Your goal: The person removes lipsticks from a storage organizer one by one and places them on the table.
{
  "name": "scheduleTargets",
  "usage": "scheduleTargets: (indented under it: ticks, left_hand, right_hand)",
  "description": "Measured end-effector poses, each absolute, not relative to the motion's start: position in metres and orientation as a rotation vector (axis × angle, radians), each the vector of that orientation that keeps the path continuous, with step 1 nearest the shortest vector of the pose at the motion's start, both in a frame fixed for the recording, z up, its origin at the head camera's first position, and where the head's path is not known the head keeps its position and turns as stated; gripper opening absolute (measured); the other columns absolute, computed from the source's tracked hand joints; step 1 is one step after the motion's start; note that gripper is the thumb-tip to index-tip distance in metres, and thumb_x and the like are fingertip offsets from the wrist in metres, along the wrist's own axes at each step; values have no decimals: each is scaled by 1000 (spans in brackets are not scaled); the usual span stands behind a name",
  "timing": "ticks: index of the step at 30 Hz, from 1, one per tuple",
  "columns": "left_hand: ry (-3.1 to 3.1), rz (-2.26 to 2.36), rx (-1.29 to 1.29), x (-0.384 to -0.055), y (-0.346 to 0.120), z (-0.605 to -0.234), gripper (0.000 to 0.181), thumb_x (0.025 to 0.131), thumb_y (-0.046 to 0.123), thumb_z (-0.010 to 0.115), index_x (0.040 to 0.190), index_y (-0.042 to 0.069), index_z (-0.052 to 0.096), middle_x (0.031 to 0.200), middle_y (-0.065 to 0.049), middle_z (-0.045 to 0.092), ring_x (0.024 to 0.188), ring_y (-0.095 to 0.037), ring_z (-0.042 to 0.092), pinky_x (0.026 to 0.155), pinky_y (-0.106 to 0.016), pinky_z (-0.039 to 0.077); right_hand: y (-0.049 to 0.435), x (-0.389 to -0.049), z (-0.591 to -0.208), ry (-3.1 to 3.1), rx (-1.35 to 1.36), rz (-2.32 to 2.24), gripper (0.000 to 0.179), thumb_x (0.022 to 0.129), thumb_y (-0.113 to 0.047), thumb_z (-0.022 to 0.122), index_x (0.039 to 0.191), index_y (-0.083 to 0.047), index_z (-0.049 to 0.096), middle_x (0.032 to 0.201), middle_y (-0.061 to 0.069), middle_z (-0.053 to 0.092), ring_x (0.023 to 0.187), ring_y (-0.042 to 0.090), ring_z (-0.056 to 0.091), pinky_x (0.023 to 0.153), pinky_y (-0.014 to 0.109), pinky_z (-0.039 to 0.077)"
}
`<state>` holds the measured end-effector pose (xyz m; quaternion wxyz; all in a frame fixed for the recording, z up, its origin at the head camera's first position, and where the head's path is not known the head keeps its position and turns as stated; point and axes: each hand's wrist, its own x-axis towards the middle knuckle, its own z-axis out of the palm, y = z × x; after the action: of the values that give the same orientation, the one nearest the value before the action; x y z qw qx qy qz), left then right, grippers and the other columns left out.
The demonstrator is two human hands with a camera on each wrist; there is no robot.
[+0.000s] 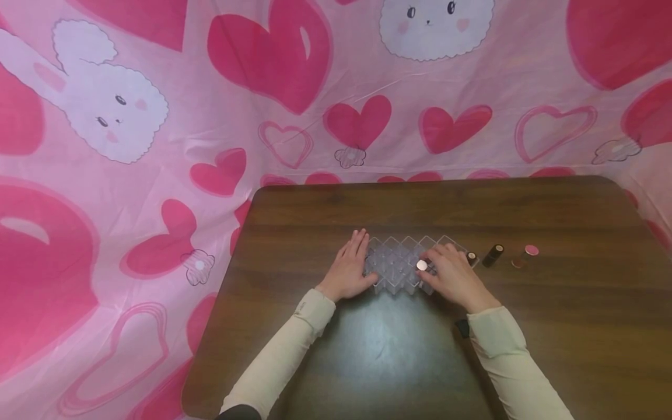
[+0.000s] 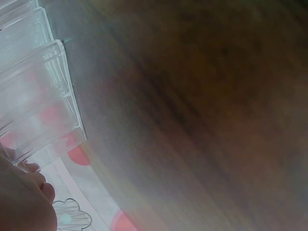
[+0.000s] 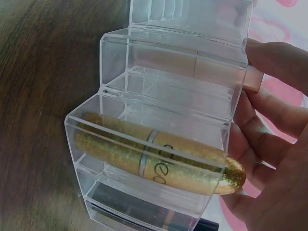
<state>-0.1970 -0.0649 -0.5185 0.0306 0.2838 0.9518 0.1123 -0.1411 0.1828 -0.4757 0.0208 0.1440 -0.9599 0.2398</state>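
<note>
A clear lipstick organizer with zigzag rows of slots stands on the table. My left hand rests along its left end, fingers straight and thumb spread to the front corner. At the right part, my right hand pinches the top of a pinkish lipstick tube between thumb and fingers. That tube sits within a slot, its pale round end showing. A gold glittery lipstick tube lies in the neighbouring slot, with a dark tube in another. The left wrist view catches the organizer's clear wall.
Right of the organizer stand a black lipstick tube and a small tube with a pink top. The brown wooden table meets a pink heart-print cloth behind and at the left.
</note>
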Motion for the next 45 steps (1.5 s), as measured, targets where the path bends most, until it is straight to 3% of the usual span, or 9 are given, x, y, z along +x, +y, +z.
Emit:
scheduleTargets:
  ticks: [36, 45]
  left_hand:
    - [2933, 347, 884, -197, -65, -521, 91, 79, 51, 49, 145, 12, 0, 152, -1, -6, 139, -15, -7, 111, -38, 15]
    - [2937, 349, 889, -198, -65, -521, 91, 78, 51, 49, 145, 12, 0, 152, -2, -5, 139, -16, -7, 111, -38, 14]
  right_hand:
    - [182, -139, -470, -2962, 421, 698, 31, 76, -29, 69, 97, -8, 65, 98, 10, 62, 97, 27, 48, 84, 49, 36]
    - [183, -140, -468, -2901, 447, 651, 29, 75, -30, 68, 93, -8, 65, 95, 10, 63, 91, 26, 51, 77, 46, 38]
